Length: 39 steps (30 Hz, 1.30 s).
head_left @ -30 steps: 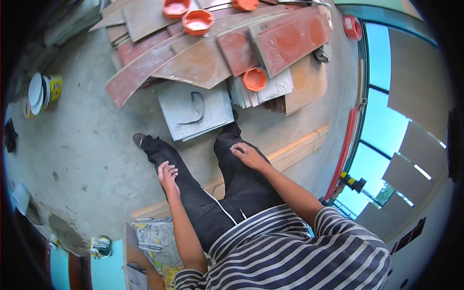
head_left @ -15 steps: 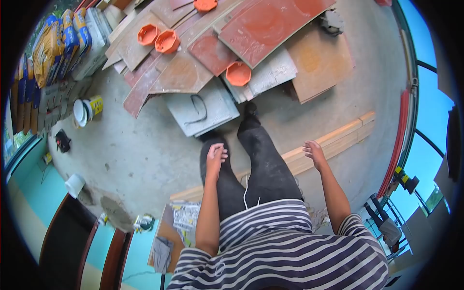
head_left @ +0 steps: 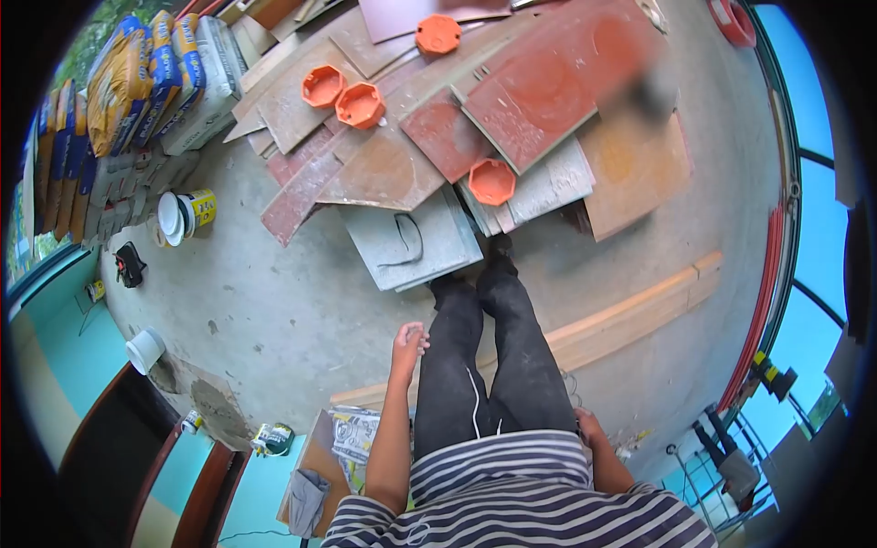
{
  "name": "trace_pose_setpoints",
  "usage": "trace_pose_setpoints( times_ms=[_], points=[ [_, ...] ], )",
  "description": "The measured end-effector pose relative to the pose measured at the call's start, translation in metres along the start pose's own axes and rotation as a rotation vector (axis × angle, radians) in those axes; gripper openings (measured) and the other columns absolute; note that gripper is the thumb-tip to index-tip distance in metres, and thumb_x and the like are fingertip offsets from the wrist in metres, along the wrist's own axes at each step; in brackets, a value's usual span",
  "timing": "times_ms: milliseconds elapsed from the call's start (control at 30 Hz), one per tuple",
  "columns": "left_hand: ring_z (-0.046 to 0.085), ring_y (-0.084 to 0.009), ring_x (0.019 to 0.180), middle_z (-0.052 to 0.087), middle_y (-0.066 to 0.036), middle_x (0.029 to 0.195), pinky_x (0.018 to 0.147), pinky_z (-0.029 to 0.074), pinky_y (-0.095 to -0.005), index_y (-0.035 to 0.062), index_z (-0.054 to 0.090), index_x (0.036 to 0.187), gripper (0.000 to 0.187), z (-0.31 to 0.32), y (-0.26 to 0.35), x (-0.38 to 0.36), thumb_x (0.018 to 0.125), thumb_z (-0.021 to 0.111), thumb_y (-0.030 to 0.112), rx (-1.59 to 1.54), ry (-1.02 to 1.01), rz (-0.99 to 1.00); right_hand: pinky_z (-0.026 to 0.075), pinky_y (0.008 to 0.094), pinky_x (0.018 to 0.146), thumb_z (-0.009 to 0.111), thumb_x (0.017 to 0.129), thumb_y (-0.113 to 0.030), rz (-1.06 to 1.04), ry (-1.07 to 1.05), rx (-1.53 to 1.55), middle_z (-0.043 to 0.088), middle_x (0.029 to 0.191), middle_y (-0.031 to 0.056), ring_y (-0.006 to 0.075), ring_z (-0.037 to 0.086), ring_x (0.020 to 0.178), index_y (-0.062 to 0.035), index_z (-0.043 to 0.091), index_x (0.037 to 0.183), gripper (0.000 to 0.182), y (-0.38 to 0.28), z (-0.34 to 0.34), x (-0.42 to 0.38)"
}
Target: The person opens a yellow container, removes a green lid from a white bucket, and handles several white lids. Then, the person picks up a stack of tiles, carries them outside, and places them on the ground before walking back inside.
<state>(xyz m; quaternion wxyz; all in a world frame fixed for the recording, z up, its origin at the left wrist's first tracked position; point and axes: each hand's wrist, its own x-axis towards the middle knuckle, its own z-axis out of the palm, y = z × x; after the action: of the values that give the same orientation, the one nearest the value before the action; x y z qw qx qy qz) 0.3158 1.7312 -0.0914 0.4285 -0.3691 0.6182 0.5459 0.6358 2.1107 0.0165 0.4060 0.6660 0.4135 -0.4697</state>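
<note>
My left hand hangs in the air beside my left thigh, its fingers loosely bent and slightly apart, with nothing visible in them. Low at my right hip is my right hand; its fingers are mostly hidden against the dark trousers, so their shape does not show. Just ahead of my feet lies a pale grey board with a thin dark looped cord on top. Beyond it spreads a pile of boards, including a large reddish panel. Several orange octagonal boxes, one of them the nearest box, rest on the pile.
Long timber planks lie across the floor at right. Stacked bags stand at far left, near white buckets. A cardboard box with a grey cloth is behind my left side. Another person is at far right.
My right hand has dropped back from in front of me to my right hip. My left hand has lowered slightly, and the board pile sits lower in view.
</note>
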Motion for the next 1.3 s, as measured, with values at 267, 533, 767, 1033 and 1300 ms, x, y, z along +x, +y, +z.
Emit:
trace_pose_setpoints(
  times_ms=[267, 533, 767, 1033, 1300],
  points=[
    [0.058, -0.0121, 0.074, 0.062, -0.003, 0.09, 0.067, 0.044, -0.0272, 0.0118, 0.056, 0.111, 0.027, -0.038, 0.016, 0.024, 0.089, 0.056, 0.028, 0.048, 0.038, 0.027, 0.047, 0.029, 0.071, 0.05, 0.092, -0.031, -0.154, -0.01, 0.283, 0.061, 0.098, 0.0035, 0.0141, 0.058, 0.084, -0.0113, 0.058, 0.108, 0.027, -0.086, 0.01, 0.03],
    [0.058, -0.0132, 0.082, 0.061, -0.005, 0.096, 0.069, 0.045, -0.0275, 0.0094, 0.054, 0.115, 0.037, 0.053, 0.098, 0.047, 0.089, 0.06, 0.035, -0.083, -0.015, 0.096, 0.041, 0.0332, 0.091, 0.056, 0.091, -0.04, -0.481, -0.07, 0.25, 0.056, 0.123, 0.01, 0.021, 0.052, 0.115, -0.0062, 0.049, 0.127, 0.05, -0.298, 0.0, 0.076],
    [0.057, -0.0224, 0.097, 0.059, -0.012, 0.107, 0.084, 0.045, -0.0329, 0.0009, 0.055, 0.112, 0.046, 0.173, 0.249, 0.115, 0.082, 0.071, 0.032, 0.389, 0.231, 0.731, 0.024, 0.0403, 0.111, 0.049, 0.09, -0.058, -0.722, -0.471, 0.55, 0.033, 0.146, 0.0174, 0.0271, 0.03, 0.136, 0.0019, 0.023, 0.143, 0.084, -0.542, -0.017, 0.12],
    [0.047, -0.0317, 0.123, 0.05, -0.025, 0.129, 0.102, 0.036, -0.0374, -0.0085, 0.048, 0.127, 0.089, 0.311, 0.496, 0.246, 0.071, 0.073, 0.056, 0.937, 0.211, 1.083, 0.02, 0.0397, 0.114, 0.056, 0.084, -0.06, -0.802, -0.531, 0.878, 0.028, 0.148, 0.0165, 0.0268, 0.029, 0.137, 0.0021, 0.025, 0.142, 0.09, -0.697, 0.026, 0.134],
    [0.041, -0.0321, 0.129, 0.043, -0.026, 0.136, 0.106, 0.032, -0.0398, -0.0092, 0.035, 0.137, 0.112, 0.363, 0.509, 0.298, 0.067, 0.063, 0.074, 0.935, 0.19, 0.6, 0.037, 0.0434, 0.105, 0.075, 0.078, -0.04, -0.678, -0.847, 1.034, 0.051, 0.13, 0.0112, 0.0241, 0.048, 0.121, -0.0014, 0.045, 0.13, 0.072, -0.735, 0.035, 0.144]
  ],
)
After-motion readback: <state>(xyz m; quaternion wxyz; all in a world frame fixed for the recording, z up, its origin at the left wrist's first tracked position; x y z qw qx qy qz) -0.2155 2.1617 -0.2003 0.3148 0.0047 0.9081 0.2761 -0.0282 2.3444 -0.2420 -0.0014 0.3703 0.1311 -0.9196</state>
